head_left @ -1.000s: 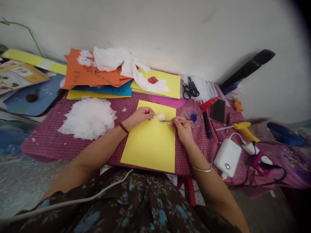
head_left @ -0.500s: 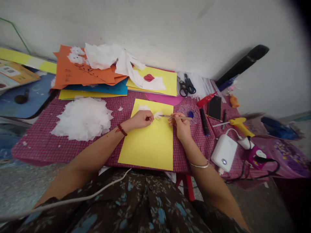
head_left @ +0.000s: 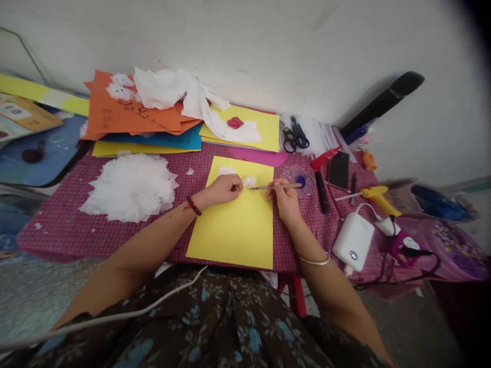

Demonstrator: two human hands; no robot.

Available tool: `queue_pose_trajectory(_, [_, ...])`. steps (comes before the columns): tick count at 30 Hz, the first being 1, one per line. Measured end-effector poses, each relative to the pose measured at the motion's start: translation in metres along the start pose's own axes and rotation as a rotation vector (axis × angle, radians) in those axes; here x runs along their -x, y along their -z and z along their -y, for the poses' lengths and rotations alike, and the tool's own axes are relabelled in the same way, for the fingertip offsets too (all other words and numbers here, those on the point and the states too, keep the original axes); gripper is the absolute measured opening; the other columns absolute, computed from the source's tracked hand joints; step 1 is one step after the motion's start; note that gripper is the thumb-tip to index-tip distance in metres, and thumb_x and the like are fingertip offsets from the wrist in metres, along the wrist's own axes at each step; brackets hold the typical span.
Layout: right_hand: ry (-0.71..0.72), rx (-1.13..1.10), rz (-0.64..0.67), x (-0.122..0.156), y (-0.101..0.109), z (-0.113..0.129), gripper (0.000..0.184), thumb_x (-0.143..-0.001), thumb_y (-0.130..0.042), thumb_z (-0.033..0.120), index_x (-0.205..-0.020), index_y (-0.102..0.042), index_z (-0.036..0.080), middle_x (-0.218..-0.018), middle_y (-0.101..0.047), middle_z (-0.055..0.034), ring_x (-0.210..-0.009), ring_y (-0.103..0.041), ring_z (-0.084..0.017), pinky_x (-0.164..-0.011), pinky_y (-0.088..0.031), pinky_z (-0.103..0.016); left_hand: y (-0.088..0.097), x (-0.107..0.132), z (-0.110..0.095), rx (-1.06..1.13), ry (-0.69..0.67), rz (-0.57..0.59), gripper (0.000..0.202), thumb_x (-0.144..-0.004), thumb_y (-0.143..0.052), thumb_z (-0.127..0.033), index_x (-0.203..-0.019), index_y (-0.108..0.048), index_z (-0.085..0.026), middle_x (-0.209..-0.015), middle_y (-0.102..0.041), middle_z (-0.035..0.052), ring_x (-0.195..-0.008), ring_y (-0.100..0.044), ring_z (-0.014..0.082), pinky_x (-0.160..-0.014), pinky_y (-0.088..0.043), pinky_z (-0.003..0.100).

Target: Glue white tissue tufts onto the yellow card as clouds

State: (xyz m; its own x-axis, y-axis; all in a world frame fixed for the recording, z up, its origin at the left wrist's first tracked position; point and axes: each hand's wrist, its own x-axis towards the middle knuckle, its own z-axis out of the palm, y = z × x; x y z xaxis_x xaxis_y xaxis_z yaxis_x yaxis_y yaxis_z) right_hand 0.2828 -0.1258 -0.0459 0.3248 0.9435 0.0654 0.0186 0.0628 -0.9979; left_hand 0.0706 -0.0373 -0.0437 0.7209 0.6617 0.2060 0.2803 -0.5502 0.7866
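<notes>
My right hand (head_left: pixel 286 198) grips a slim paintbrush (head_left: pixel 284 186) near the right edge of a yellow sheet of paper (head_left: pixel 233 230). Its tip points left, just below a small white paper tuft (head_left: pixel 250 182) on the sheet. My left hand (head_left: pixel 226 189) rests on the paper left of that tuft, its fingers curled closed; whatever may be between them is hidden. Behind the left hand, a second white paper tuft (head_left: pixel 227 170) lies near the sheet's top. A clear dish (head_left: pixel 293 176) with dark blue in it sits beyond the right hand.
White tissue pieces (head_left: pixel 130 189) are heaped at the left. Orange sheets (head_left: pixel 141 117), yellow sheets and tissue lie along the wall. Scissors (head_left: pixel 294 137), a red tube (head_left: pixel 326 157), a black marker (head_left: pixel 322 193), a phone (head_left: pixel 338 171), a yellow glue gun (head_left: pixel 381 198) and a white power bank (head_left: pixel 353 241) lie right.
The paintbrush tip has dropped slightly from the white tuft to just below it, and the brush lies more level. My left hand has stayed almost still.
</notes>
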Motion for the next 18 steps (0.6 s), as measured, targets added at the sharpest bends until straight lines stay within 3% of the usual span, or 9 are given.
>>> queue_pose_trajectory(18, [0.024,0.020,-0.014,-0.0016,-0.0013,-0.0036,0.030,-0.084,-0.061,0.051,-0.082,-0.060,0.021,-0.065,-0.065,0.0015,-0.051,-0.054,-0.010,-0.053,-0.044,-0.025,0.0026,0.0010,-0.0102,-0.136,-0.026,0.014,0.017,-0.067,-0.049,-0.006,-0.072,-0.062,-0.016,-0.076,-0.065,0.0041,-0.066,-0.056,0.0145,-0.062,-0.041,0.026])
